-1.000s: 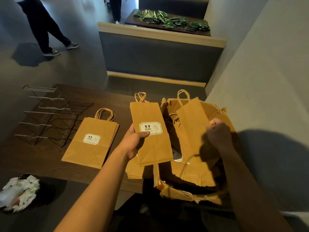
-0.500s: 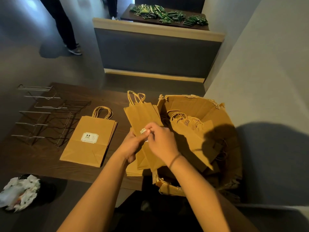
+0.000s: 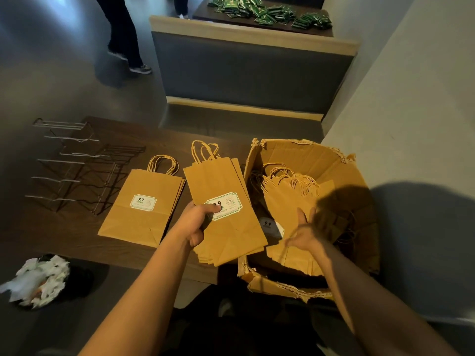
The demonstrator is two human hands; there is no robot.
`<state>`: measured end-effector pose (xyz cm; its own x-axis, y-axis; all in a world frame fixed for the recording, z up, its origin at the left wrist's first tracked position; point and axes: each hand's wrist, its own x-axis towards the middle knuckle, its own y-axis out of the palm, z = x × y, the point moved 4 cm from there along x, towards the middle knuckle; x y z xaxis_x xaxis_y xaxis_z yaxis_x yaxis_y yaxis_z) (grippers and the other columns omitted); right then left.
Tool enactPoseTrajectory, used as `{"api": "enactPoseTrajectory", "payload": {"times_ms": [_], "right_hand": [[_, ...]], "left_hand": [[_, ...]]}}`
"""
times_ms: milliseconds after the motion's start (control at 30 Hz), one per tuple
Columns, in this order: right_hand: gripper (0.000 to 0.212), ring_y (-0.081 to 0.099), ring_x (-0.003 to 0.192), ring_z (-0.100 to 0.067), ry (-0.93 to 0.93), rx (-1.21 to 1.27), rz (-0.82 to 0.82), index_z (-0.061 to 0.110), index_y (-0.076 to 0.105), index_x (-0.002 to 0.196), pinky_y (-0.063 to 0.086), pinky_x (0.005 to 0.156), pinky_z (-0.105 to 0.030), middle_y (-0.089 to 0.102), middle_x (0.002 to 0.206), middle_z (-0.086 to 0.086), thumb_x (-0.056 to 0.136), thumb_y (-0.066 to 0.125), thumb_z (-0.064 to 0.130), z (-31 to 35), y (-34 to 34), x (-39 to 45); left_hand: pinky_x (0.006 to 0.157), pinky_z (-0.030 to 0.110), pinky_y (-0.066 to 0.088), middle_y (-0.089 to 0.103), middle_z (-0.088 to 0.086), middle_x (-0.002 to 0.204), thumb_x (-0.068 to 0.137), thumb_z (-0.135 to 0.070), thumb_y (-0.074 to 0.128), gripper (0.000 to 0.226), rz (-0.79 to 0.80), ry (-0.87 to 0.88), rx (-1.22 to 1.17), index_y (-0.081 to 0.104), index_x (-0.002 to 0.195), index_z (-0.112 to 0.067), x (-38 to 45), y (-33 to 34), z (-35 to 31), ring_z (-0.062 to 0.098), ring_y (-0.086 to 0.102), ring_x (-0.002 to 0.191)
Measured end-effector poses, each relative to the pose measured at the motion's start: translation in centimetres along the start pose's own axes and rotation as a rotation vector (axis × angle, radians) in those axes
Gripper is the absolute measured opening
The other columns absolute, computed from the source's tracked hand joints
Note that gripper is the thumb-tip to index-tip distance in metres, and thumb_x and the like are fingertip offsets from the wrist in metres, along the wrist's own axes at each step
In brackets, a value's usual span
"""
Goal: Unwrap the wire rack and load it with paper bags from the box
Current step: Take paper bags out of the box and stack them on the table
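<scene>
My left hand grips a stack of flat brown paper bags, thumb on the white "9.9" label. My right hand hovers open and blurred over the torn cardboard box, which holds several more bags with twisted handles. A second stack of labelled bags lies flat on the dark wooden table. The bare wire rack lies on the table's left part, empty.
Crumpled white wrapping fills a black bin on the floor at lower left. A grey bench back stands beyond the table. A person's legs cross the floor at upper left. A wall bounds the right.
My right hand left the held bags and swung right over the box. The left hand still holds the stack, its label now uncovered. The person behind walked right.
</scene>
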<state>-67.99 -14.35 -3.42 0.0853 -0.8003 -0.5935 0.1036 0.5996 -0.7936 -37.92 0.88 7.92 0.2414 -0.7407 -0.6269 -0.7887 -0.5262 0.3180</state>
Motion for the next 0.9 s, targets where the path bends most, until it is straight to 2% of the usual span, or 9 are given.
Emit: {"api": "enactPoseTrajectory", "payload": {"times_ms": [133,233,300,367,467,567,633,767,900], "right_hand": [[0.139,0.013,0.151,-0.050,-0.017,-0.138,-0.064,0.046,-0.028,0.149,0.038,0.114,-0.058,-0.026,0.162,-0.017,0.069,0.086,0.050,0.3,1.5,0.7],[0.128,0.023,0.147,-0.050,0.050,-0.213,-0.043,0.042,-0.022,0.153,0.051,0.103,-0.051,-0.010,0.163,-0.024,0.079,0.082,0.039,2.2,0.5,0.2],[0.105,0.039,0.137,-0.047,0.041,-0.319,-0.046,0.035,-0.002,0.158,0.055,0.095,-0.047,0.014,0.157,-0.027,0.085,0.074,0.035,3.1,-0.3,-0.9],[0.064,0.058,0.115,-0.035,-0.028,-0.277,-0.086,0.021,0.037,0.147,0.059,0.086,-0.041,0.047,0.136,-0.021,0.089,0.065,0.023,3.2,-1.7,-2.1],[0.026,0.066,0.093,-0.025,-0.129,-0.019,-0.189,0.013,0.066,0.121,0.059,0.079,-0.038,0.067,0.104,-0.011,0.095,0.061,0.015,2.9,-5.0,-4.5],[0.016,0.062,0.077,-0.018,-0.115,0.042,-0.457,0.018,0.069,0.106,0.049,0.064,-0.032,0.065,0.087,-0.001,0.100,0.057,0.026,2.7,-9.6,-7.2],[0.015,0.060,0.074,-0.014,-0.150,0.160,-0.514,0.024,0.068,0.094,0.042,0.063,-0.030,0.065,0.084,0.002,0.100,0.058,0.033,2.6,-12.1,-8.8],[0.015,0.061,0.089,-0.016,-0.281,0.506,-0.484,0.016,0.070,0.103,0.044,0.070,-0.025,0.067,0.098,0.000,0.101,0.054,0.017,3.3,-17.1,-12.3],[0.019,0.071,0.089,-0.025,-0.316,1.140,-0.205,0.014,0.067,0.115,0.059,0.074,-0.040,0.072,0.102,-0.009,0.101,0.053,0.014,5.3,-17.6,-14.4]], "left_hand": [[0.096,0.057,0.053,0.066,0.024,0.110,0.071,0.007,0.072,0.042,-0.017,-0.004,0.017,0.064,0.111,-0.002,0.4,-0.2,-0.4,0.038,0.065,0.098],[0.094,0.054,0.055,0.069,0.025,0.114,0.076,0.010,0.070,0.041,0.005,-0.007,0.031,0.065,0.115,-0.001,0.4,0.3,-0.7,0.038,0.067,0.099],[0.092,0.051,0.056,0.072,0.024,0.118,0.083,0.014,0.064,0.040,0.014,0.006,0.040,0.064,0.120,0.000,0.6,0.6,-0.6,0.037,0.069,0.100],[0.089,0.047,0.057,0.073,0.023,0.117,0.084,0.015,0.063,0.041,0.026,0.020,0.044,0.063,0.121,-0.002,0.7,0.7,-0.6,0.034,0.072,0.095],[0.084,0.043,0.059,0.075,0.019,0.113,0.085,0.014,0.063,0.039,0.048,0.025,0.024,0.064,0.120,-0.005,0.7,0.6,-0.5,0.029,0.074,0.090],[0.085,0.044,0.059,0.074,0.019,0.116,0.087,0.012,0.063,0.040,0.058,0.021,-0.003,0.063,0.124,-0.004,0.8,0.4,-0.3,0.030,0.073,0.092],[0.080,0.041,0.060,0.074,0.020,0.114,0.087,0.013,0.061,0.040,0.046,0.018,-0.006,0.062,0.123,-0.005,0.8,0.3,-0.2,0.029,0.073,0.088],[0.074,0.038,0.061,0.075,0.019,0.110,0.087,0.013,0.058,0.038,0.031,0.010,-0.027,0.064,0.120,-0.006,0.6,0.5,-0.2,0.028,0.074,0.083],[0.074,0.039,0.061,0.074,0.021,0.117,0.091,0.001,0.064,0.038,0.031,0.005,-0.028,0.062,0.129,-0.004,0.6,1.1,-0.3,0.030,0.074,0.088]]}}
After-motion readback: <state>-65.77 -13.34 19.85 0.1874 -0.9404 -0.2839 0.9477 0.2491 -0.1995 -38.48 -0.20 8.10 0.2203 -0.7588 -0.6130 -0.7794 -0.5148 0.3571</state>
